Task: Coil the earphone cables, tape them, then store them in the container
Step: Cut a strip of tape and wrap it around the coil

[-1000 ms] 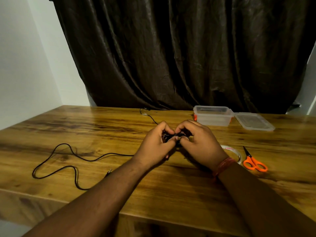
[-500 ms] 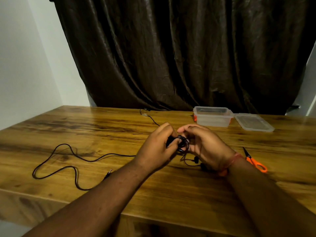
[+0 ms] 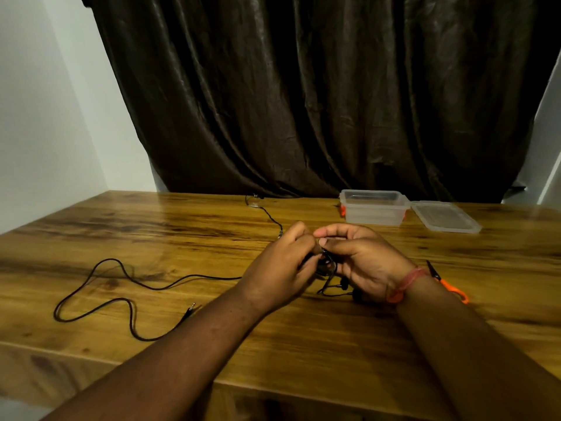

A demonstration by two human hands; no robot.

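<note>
Head view: left hand (image 3: 280,262) and right hand (image 3: 361,259) both pinch earphone coil (image 3: 326,264) above counter (image 3: 182,238). Thin, limp, springy cable; judged best gripped across the loops.

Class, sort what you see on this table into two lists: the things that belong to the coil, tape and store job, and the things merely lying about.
Belong to the job:
coiled earphone cable, held between left hand and right hand
loose black cable
clear container
container lid
orange scissors, likely for cutting tape

Lying about:
dark curtain
wooden table
</note>
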